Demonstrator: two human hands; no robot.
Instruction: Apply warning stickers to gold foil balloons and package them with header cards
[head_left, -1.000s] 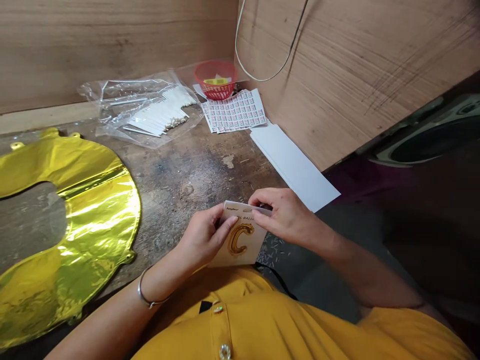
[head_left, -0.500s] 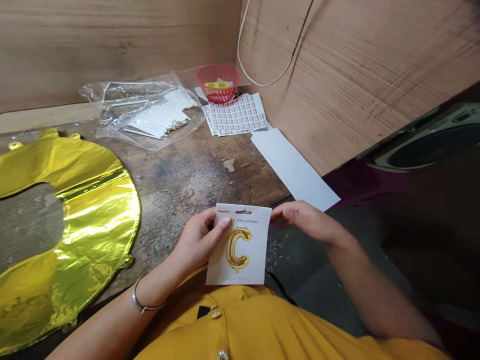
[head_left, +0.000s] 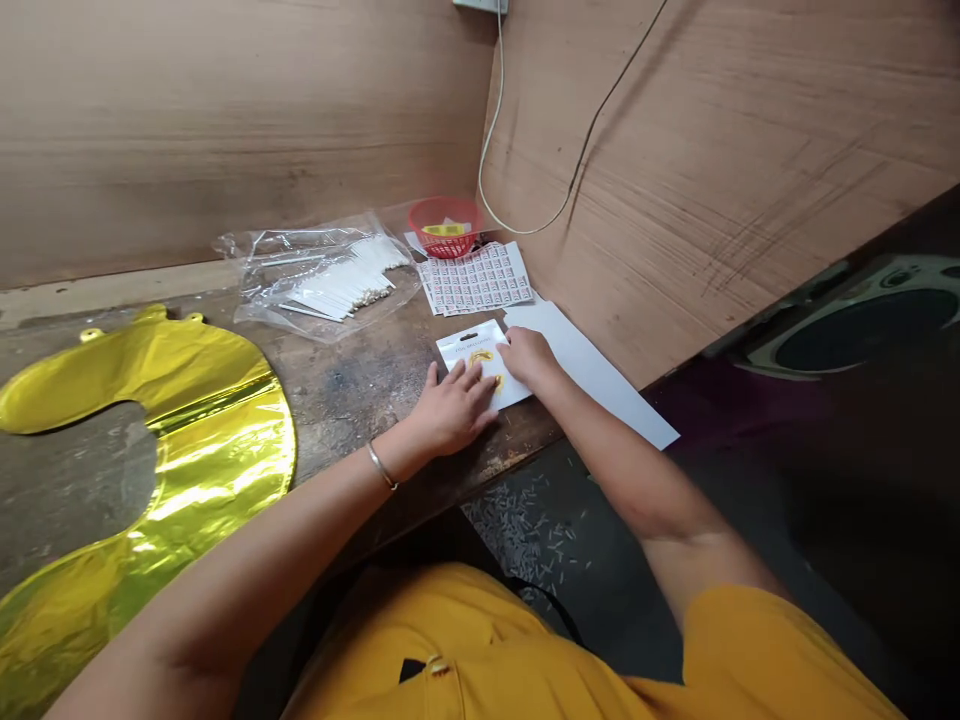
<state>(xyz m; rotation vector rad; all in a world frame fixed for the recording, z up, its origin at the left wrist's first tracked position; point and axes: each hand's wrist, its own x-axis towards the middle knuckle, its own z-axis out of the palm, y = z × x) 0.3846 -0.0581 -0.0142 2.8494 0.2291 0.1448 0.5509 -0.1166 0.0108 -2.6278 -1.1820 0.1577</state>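
A white balloon card (head_left: 459, 346) with a gold letter C lies on the wooden table near its front edge. My left hand (head_left: 453, 408) is spread flat over the card's lower left part, its fingers covering some of the picture. At the card's right edge my right hand (head_left: 528, 358) is closed, fingers curled against the card; what it pinches there, if anything, is hidden. A large gold foil balloon (head_left: 225, 440), shaped like a C, lies flat on the left of the table.
Behind the card are sticker sheets (head_left: 480, 281) and a red basket (head_left: 445, 243) with yellow and white pieces. A clear bag (head_left: 262, 290) holds white sticks. White paper strips (head_left: 600, 375) lie on the right edge. A cable (head_left: 491, 130) hangs along the wall.
The card has moved from in front of my body onto the table. My left hand has opened flat on it, and my right hand has come to its right edge. The view has shifted.
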